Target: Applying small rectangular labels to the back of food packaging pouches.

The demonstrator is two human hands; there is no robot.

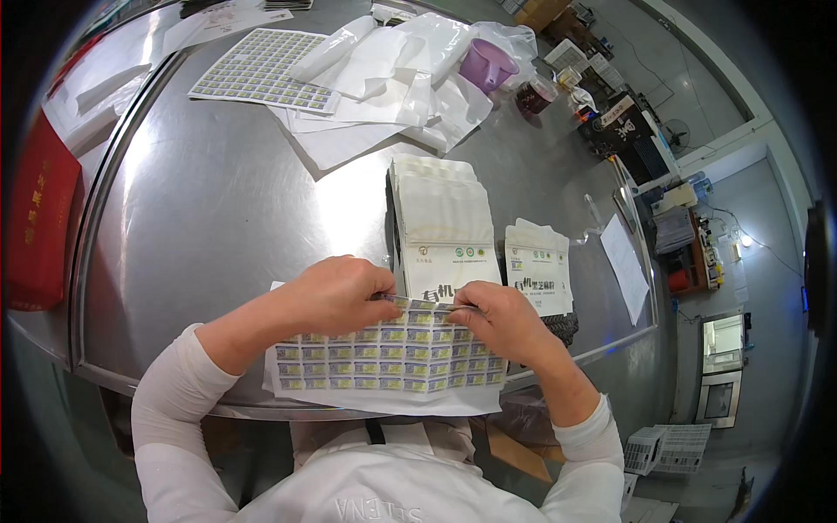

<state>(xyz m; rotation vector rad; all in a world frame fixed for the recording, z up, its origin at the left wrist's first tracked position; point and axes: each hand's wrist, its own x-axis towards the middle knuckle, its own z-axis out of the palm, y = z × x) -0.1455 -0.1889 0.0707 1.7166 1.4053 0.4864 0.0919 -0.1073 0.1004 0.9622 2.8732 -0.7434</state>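
Observation:
A sheet of small printed stickers (392, 366) lies at the table's near edge, creased to the right of its middle. My left hand (346, 294) pinches its upper edge between thumb and finger. My right hand (500, 317) grips the same edge farther right, so a short stretch of the sheet spans between both hands. Just beyond them rests a stack of white printed pouches (444, 216), its lower part hidden by the sheet and hands. To the right is a smaller pile of similar pouches (539, 268); the top one bears a sticker near its upper left.
Another sticker sheet (261, 68) lies at the far left, partly under crumpled white plastic and paper (386, 72). A purple plastic dipper (487, 65) and a dark-labelled jar (536, 95) stand beyond. A red box (39, 216) is at left, a paper sheet (624, 268) at right.

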